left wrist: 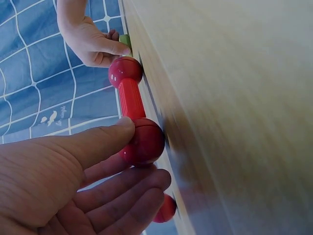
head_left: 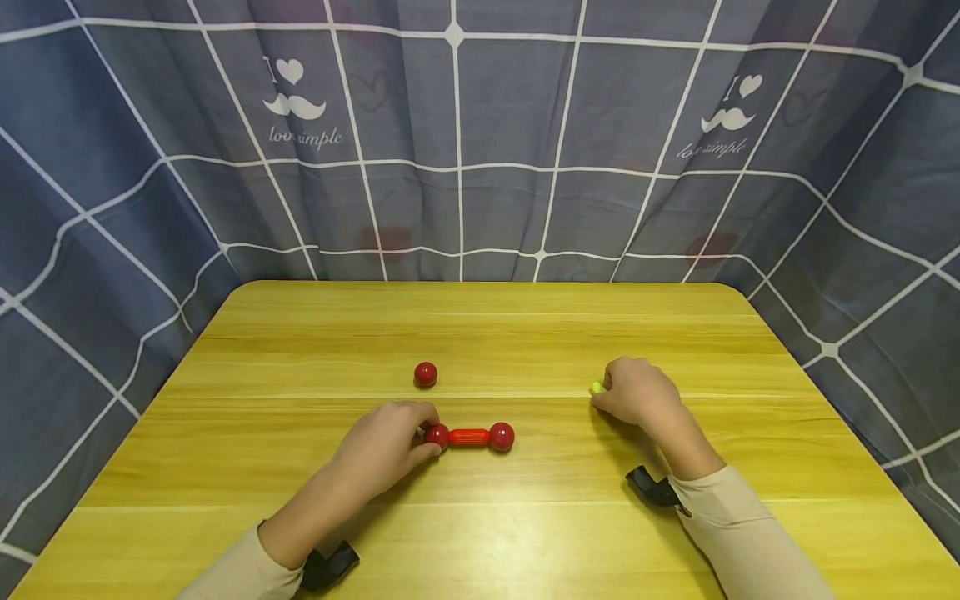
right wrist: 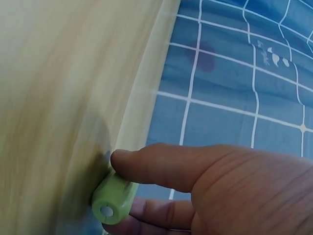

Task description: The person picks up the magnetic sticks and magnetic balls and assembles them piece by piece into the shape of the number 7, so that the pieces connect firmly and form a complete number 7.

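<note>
The left hand (head_left: 386, 446) comes from the person's left side with the back of the hand turned up, and its fingers point to the right. Its thumb and fingers are closed around a glossy red ball (head_left: 437, 437), the near end of a dumbbell-like shape. From this grip, a straight red ribbed rod (head_left: 469, 437) goes out to the right and joins a second glossy red ball (head_left: 502, 437). A third, loose glossy red ball (head_left: 425, 374) lies just beyond the left grip, apart from it, on the yellow wood-grain table (head_left: 525, 350).

The right hand (head_left: 641, 392) is well to the right of this grip, bent at the wrist, with its fingers pointing to the left. Its thumb and fingertips pinch a small light-green cylinder (head_left: 596, 388).

The head view shows only a little tip of this cylinder. The right wrist view shows much more: its rounded body under the thumb, and a pale round spot in the end face. The left wrist view shows the thumb laid on top of the held ball, the other fingers below, and a thin seam on the ball, which the head view does not let me see. There the loose ball is partly hidden behind the fingers.
</note>
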`<act>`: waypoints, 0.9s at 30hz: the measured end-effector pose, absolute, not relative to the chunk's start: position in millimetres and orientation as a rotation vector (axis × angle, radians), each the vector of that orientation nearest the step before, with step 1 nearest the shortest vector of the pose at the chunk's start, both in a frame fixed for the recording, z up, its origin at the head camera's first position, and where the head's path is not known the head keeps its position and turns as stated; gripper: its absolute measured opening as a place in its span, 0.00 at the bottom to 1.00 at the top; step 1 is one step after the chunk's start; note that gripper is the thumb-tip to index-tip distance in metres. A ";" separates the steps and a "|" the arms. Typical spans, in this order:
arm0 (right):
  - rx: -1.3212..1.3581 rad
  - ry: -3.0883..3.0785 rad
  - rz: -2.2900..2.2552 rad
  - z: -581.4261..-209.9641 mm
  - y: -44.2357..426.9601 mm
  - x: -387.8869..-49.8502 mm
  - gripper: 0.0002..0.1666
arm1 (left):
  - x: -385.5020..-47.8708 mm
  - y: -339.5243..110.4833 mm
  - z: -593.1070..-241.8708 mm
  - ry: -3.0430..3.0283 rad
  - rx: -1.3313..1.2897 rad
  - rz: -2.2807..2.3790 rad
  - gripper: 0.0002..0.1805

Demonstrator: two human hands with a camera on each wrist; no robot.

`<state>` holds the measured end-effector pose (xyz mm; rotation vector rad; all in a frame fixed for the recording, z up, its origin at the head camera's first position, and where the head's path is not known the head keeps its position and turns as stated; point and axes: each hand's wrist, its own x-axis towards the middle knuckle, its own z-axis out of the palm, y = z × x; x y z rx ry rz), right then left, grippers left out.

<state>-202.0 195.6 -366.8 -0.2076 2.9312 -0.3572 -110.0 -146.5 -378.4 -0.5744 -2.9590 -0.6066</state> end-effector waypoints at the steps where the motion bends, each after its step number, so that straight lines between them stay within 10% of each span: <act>1: -0.217 2.930 -0.359 -367.3 194.0 -201.4 0.17 | -110.1 -146.5 -378.5 -2.959 -0.574 -0.606 0.11; 27: -0.467 2.858 -0.449 -367.8 137.8 -161.8 0.16 | -109.3 -145.7 -377.3 -2.967 -0.577 -0.575 0.11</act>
